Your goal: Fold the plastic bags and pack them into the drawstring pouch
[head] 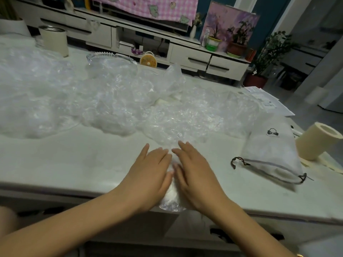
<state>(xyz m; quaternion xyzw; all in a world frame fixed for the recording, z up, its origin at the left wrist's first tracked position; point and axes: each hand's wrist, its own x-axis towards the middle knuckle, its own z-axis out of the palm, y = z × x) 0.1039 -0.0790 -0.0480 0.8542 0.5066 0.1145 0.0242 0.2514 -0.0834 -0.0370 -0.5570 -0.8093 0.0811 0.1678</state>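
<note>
Left hand (148, 175) and right hand (194, 171) press flat, fingers straight, on a narrow clear crinkled plastic bag (171, 199) running away from them; the white drawstring pouch (271, 154), seemingly part-filled, lies nearer the right.

Left hand (148, 173), right hand (196, 173): both palm down, flat, fingers straight, pointing away. Side by side, inner edges almost touching. Left forearm (74, 219) enters from lower left, right forearm (250, 219) from lower right; both bare, converging.
</note>
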